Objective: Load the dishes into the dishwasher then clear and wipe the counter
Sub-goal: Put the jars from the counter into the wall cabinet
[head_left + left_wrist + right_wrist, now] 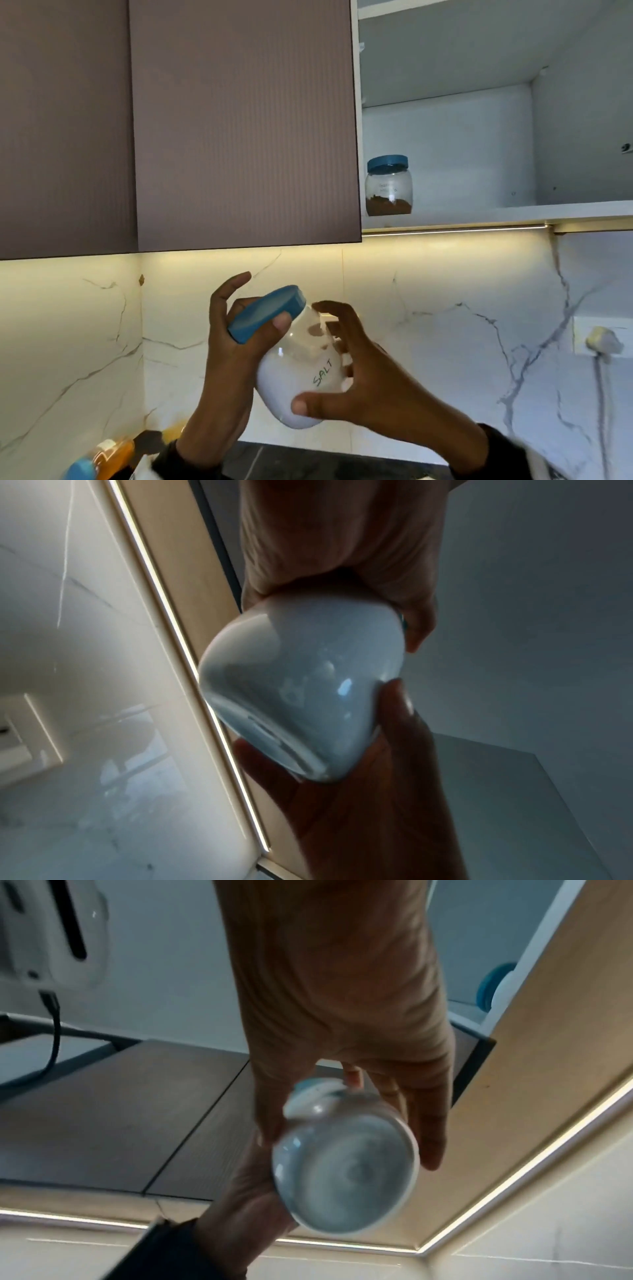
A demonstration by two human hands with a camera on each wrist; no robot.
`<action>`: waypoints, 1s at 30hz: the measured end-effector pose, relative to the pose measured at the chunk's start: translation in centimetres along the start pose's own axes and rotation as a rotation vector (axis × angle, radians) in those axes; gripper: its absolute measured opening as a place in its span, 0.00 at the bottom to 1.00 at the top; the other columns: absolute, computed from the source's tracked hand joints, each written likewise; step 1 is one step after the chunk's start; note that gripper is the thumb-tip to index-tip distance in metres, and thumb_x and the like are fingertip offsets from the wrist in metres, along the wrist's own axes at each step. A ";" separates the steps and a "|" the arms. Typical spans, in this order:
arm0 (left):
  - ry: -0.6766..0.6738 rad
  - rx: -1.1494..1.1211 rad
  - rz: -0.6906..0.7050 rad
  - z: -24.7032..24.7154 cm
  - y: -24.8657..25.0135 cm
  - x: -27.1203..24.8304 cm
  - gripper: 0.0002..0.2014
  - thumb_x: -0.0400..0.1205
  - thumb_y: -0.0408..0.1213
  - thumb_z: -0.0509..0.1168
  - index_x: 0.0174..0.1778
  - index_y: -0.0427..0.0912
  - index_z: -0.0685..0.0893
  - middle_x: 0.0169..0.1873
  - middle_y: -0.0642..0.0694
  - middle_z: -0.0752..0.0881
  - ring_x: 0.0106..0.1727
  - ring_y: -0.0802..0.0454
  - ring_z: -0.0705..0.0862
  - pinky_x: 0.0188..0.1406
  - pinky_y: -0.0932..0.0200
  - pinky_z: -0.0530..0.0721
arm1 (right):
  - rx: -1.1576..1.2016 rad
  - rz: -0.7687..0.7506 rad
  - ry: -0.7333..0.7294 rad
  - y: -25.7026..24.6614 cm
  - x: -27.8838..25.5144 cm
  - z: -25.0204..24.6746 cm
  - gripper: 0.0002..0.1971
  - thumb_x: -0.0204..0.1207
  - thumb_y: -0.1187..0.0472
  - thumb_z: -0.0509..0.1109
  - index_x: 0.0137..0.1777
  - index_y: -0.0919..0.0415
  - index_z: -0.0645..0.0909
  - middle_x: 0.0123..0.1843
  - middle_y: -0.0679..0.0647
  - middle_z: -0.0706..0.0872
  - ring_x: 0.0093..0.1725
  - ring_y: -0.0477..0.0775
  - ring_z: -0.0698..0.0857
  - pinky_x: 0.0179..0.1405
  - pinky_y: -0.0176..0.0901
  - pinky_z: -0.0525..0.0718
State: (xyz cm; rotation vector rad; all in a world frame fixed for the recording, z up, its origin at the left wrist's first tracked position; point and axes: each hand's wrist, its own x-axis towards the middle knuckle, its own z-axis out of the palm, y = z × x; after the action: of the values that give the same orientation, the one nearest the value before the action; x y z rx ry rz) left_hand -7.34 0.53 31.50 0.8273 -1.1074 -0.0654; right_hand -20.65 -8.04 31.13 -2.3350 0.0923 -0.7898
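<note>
A clear salt jar (298, 373) full of white grains, marked SALT and capped with a blue lid (267, 313), is held tilted in the air in front of the marble wall. My left hand (236, 335) grips it at the lid, thumb on the lid's rim. My right hand (342, 373) curls round the jar's body, thumb under its lower side. The left wrist view shows the salt jar (301, 685) between my left palm (342, 547) above and my right hand (359, 791) below. In the right wrist view the jar's round base (346, 1172) faces the camera.
An open upper cupboard at the right holds a blue-lidded jar of brown powder (388, 186) on its white bottom shelf (513, 212). Shut brown cupboard doors (239, 120) hang at the left. A wall socket with a plug (603, 339) is at right. An orange bottle (113, 455) stands low left by the dark counter (308, 459).
</note>
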 end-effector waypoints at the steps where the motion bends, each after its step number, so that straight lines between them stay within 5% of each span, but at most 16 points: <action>1: -0.017 -0.039 -0.028 0.3 -0.2 0.0 0.50 0.40 0.73 0.75 0.60 0.64 0.71 0.43 0.61 0.87 0.48 0.56 0.87 0.40 0.64 0.87 | 0.026 0.014 0.005 0.2 0.1 0.0 0.42 0.54 0.38 0.75 0.63 0.20 0.52 0.60 0.25 0.70 0.62 0.39 0.75 0.59 0.34 0.83; 4: -0.087 -0.083 -0.072 1.2 -0.5 0.5 0.54 0.39 0.73 0.75 0.63 0.61 0.70 0.49 0.55 0.86 0.50 0.51 0.87 0.36 0.65 0.87 | 0.050 0.025 0.065 0.4 -0.1 -1.3 0.47 0.45 0.33 0.74 0.66 0.25 0.55 0.60 0.26 0.73 0.62 0.42 0.77 0.63 0.42 0.83; 7: -0.090 -0.117 -0.111 1.9 -1.1 1.7 0.54 0.35 0.74 0.74 0.61 0.64 0.72 0.61 0.49 0.79 0.54 0.49 0.84 0.36 0.62 0.88 | -0.017 0.006 0.180 -0.6 -1.6 -3.5 0.47 0.41 0.32 0.74 0.63 0.14 0.55 0.56 0.23 0.75 0.58 0.36 0.79 0.60 0.38 0.83; 10: -0.132 -0.189 -0.241 1.5 -2.2 1.5 0.54 0.28 0.68 0.77 0.55 0.58 0.76 0.53 0.52 0.87 0.56 0.53 0.83 0.45 0.51 0.82 | -0.029 -0.065 0.374 -1.5 -2.0 -6.8 0.48 0.39 0.35 0.79 0.62 0.13 0.60 0.56 0.31 0.80 0.53 0.35 0.83 0.49 0.37 0.87; 13: -0.256 -0.087 -0.297 0.1 -3.2 0.1 0.46 0.43 0.61 0.80 0.58 0.54 0.77 0.53 0.56 0.89 0.62 0.55 0.82 0.48 0.57 0.84 | 0.000 -0.132 0.606 -2.3 -1.3 -11.0 0.48 0.41 0.46 0.88 0.61 0.25 0.66 0.57 0.41 0.81 0.48 0.40 0.84 0.39 0.33 0.85; 16: -0.291 0.021 -0.272 -0.7 -3.6 -0.8 0.50 0.41 0.72 0.75 0.58 0.48 0.81 0.56 0.56 0.87 0.61 0.62 0.83 0.48 0.64 0.87 | -0.113 -0.128 0.754 -3.3 0.4 -15.5 0.43 0.57 0.51 0.80 0.72 0.43 0.61 0.63 0.48 0.75 0.55 0.49 0.81 0.47 0.41 0.85; 18: -0.298 0.059 -0.271 -0.7 -3.5 -1.0 0.46 0.42 0.74 0.73 0.53 0.50 0.87 0.55 0.56 0.88 0.60 0.62 0.83 0.50 0.63 0.86 | -0.258 -0.087 0.792 -3.1 2.2 -18.3 0.43 0.67 0.53 0.77 0.77 0.50 0.54 0.67 0.51 0.71 0.60 0.53 0.77 0.48 0.37 0.82; 21: -0.322 0.116 -0.245 -0.3 -3.2 -1.0 0.34 0.47 0.75 0.71 0.44 0.59 0.89 0.54 0.57 0.88 0.61 0.61 0.83 0.60 0.54 0.82 | -0.423 0.006 0.861 -1.3 5.2 -21.6 0.44 0.68 0.53 0.78 0.78 0.54 0.54 0.73 0.59 0.69 0.67 0.60 0.74 0.59 0.46 0.79; 24: -0.325 0.105 -0.245 -0.1 -3.1 -1.0 0.33 0.48 0.74 0.73 0.40 0.55 0.90 0.53 0.55 0.89 0.60 0.58 0.84 0.62 0.49 0.80 | -0.459 0.114 0.919 0.6 7.2 -22.9 0.45 0.68 0.49 0.78 0.78 0.56 0.54 0.71 0.64 0.70 0.66 0.66 0.74 0.65 0.64 0.76; 30: -0.342 0.133 -0.215 -0.2 -3.9 -1.0 0.31 0.51 0.74 0.71 0.38 0.53 0.90 0.53 0.54 0.89 0.59 0.57 0.85 0.64 0.45 0.79 | -0.623 0.410 0.978 2.6 9.0 -22.9 0.46 0.72 0.37 0.68 0.81 0.56 0.47 0.72 0.68 0.71 0.70 0.70 0.72 0.69 0.63 0.67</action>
State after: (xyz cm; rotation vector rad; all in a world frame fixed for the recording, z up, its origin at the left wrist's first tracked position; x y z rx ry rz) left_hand -6.30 -1.64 28.28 1.0800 -1.3493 -0.3253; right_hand -25.84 -25.49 47.89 -2.0723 1.3419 -1.7723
